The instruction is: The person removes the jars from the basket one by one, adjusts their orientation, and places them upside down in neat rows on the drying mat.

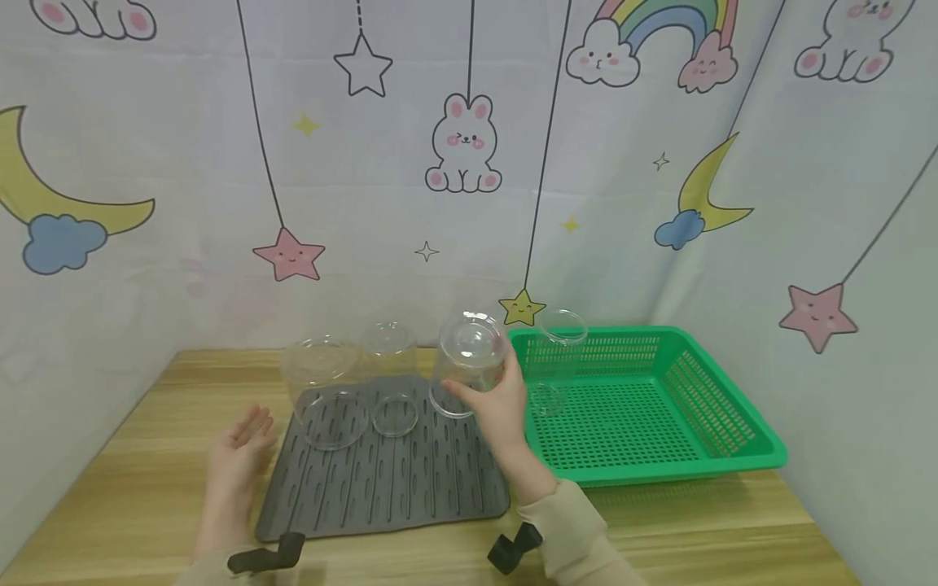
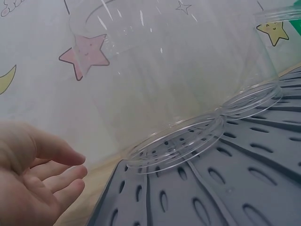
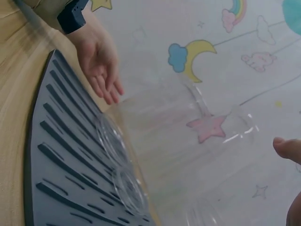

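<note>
My right hand [image 1: 506, 411] grips a clear plastic cup [image 1: 471, 346] that stands rim down at the right back of a grey ridged drying mat [image 1: 410, 496]. Its thumb crosses the near side of the cup; the fingers behind are partly hidden. Two more clear cups are upside down on the mat: a wide one [image 1: 322, 374] at the left and a narrower one [image 1: 390, 350] in the middle. Left of the mat, my left hand [image 1: 240, 448] is held with relaxed fingers, apart from the wide cup [image 2: 174, 113], and holds nothing.
A green plastic basket [image 1: 703, 468] with slotted walls stands to the right of the mat. Inside its left end is another clear cup [image 1: 560, 354], rim up. Behind the wooden table [image 1: 183, 382] hangs a white cloth [image 1: 381, 212] printed with cartoon figures.
</note>
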### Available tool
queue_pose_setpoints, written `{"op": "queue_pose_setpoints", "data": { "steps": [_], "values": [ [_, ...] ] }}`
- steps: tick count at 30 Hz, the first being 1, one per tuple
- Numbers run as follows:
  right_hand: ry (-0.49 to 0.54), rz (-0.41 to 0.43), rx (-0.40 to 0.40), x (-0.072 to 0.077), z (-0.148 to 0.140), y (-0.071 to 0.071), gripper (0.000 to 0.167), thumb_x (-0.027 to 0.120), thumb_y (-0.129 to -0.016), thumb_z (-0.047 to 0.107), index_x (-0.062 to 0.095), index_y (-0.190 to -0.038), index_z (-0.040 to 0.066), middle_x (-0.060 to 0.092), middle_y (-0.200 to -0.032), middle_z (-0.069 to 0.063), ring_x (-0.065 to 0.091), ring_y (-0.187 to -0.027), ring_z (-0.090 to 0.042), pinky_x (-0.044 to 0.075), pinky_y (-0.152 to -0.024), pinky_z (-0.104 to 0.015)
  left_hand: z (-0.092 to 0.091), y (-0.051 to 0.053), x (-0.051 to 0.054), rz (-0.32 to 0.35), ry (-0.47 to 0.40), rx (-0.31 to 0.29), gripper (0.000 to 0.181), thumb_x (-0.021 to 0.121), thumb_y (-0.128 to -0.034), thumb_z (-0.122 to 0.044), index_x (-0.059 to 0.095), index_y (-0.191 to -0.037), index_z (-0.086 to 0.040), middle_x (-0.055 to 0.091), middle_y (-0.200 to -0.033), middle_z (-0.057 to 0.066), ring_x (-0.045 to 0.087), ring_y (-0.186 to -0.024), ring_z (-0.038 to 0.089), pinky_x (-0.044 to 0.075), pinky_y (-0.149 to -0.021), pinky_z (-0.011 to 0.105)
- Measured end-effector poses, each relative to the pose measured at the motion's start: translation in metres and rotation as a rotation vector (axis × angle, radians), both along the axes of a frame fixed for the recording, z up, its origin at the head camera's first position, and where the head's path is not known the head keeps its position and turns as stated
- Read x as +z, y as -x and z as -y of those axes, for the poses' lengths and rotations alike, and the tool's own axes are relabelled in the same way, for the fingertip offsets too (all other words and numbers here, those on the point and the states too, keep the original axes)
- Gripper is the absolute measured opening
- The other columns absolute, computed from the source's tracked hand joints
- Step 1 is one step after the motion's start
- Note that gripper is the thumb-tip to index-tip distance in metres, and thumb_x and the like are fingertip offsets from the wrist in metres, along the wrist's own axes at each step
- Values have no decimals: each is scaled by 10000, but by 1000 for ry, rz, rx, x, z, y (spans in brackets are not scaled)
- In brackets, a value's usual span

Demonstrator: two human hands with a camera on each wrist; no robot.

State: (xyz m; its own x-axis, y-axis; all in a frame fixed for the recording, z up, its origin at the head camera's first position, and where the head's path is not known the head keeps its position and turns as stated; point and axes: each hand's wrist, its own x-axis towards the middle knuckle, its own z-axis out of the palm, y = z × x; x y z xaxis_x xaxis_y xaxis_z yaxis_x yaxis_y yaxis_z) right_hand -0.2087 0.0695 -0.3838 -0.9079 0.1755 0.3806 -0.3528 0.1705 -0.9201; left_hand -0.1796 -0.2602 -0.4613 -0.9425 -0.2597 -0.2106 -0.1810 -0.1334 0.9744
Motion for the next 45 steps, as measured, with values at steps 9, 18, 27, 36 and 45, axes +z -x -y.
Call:
{"op": "queue_pose_setpoints", "data": {
  "steps": [9,18,27,36,45],
  "values": [
    [-42,5,-12,-27,10,7,992,898,-668,170,351,-1488,67,494,-1440,-146,432,-1368,-331,334,-1169,-536,1,2,-8,30,-14,-45,724,396,-966,75,31,-1567,-96,86,-1639,98,152,-1510,251,181,-1243,328],
    [-64,39,-13,-45,13,15,1020,883,-694,173,287,-1504,2,425,-1482,-214,379,-1386,-400,298,-1163,-598,2,4,-12,36,-20,-86,728,352,-938,127,1,-1554,-38,96,-1625,152,135,-1504,285,166,-1241,335],
    [-8,103,-8,-50,18,19,1055,888,-692,223,266,-1521,29,376,-1523,-202,332,-1420,-398,264,-1179,-603,2,5,-15,37,-21,-114,761,373,-918,144,2,-1555,-42,93,-1629,163,145,-1506,294,233,-1199,295],
    [5,108,22,-55,18,25,1057,884,-702,238,258,-1528,27,325,-1559,-198,291,-1445,-397,270,-1181,-596,-1,6,-19,5,-33,-117,760,349,-902,179,2,-1552,-10,82,-1624,199,124,-1506,301,201,-1219,290],
    [-11,96,37,-59,20,28,1053,869,-726,250,234,-1534,19,309,-1560,-217,292,-1444,-402,281,-1184,-579,-2,9,-21,15,-37,-94,771,339,-885,200,19,-1553,-10,98,-1623,196,133,-1505,297,177,-1236,325]
  ]
}}
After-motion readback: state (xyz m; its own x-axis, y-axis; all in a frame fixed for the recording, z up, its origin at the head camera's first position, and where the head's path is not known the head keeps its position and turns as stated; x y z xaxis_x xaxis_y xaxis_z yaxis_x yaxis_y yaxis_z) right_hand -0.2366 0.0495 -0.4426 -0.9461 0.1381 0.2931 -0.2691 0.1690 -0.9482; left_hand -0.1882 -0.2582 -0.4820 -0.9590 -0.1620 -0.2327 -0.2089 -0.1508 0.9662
